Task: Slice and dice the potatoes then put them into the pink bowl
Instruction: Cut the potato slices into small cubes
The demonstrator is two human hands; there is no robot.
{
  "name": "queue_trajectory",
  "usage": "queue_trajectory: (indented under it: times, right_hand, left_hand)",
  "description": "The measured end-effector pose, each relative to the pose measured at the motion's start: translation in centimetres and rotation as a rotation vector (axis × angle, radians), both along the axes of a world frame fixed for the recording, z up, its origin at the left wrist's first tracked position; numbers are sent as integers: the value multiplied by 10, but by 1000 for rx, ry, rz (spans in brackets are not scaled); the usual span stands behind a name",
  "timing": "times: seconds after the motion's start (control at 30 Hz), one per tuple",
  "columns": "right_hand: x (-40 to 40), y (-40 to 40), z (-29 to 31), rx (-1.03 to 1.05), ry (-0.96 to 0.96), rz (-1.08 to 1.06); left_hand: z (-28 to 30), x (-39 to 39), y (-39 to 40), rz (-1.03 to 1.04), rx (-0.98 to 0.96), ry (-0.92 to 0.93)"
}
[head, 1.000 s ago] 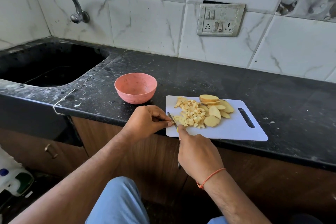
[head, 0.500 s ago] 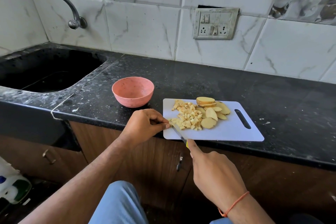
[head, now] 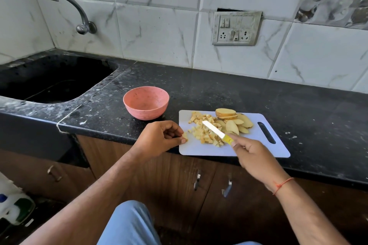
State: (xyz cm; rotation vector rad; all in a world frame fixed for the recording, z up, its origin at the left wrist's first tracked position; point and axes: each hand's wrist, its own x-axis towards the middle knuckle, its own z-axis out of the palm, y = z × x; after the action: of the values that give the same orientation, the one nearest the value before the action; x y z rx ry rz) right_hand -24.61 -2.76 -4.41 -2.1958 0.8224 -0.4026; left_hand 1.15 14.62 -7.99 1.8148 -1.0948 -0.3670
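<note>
The potatoes lie on a white board (head: 249,147) at the counter's (head: 239,93) front edge, in two lots. The dice (head: 205,132) form a loose heap of small pale-yellow cubes, some with tan skin, on the board's left half. The slices (head: 234,123) sit just right of the heap: flat ovals with cream faces and thin brown rims, overlapping, a few stacked at the far side.

The left hand (head: 159,139) pinches a few cubes between thumb and fingertips at the board's left edge, the other fingers curled. The right hand (head: 254,157) grips the yellow handle of a knife (head: 216,131); its narrow white blade hangs over the dice, long axis running from near right to far left, tip toward the bowl (head: 146,102).

The bowl is pink, round, speckled and matte, upright on the counter just left of the board, apart from it. The counter is black, flecked stone. The board is smooth plastic, rectangular with rounded corners and a slot handle at its right end.
</note>
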Motion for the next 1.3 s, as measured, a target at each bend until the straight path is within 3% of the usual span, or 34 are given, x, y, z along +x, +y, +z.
queue_trajectory:
  times: [0.37,0.8,1.0,1.13,1.3]
  right_hand:
    - [-19,-77,-4,186,-453,-195]
    - [-24,-85,-11,330,-623,-262]
    - [-26,-87,-13,331,-654,-267]
    - [-26,-88,-14,354,-682,-269]
    - [-27,-88,-13,358,-686,-264]
  left_hand:
    - [8,9,-12,0,141,-45]
    - [20,5,-58,42,175,-201]
    - [38,-5,-66,3,68,-35]
    - [45,-5,-57,-58,67,-211]
    - [42,0,-58,-108,69,-572]
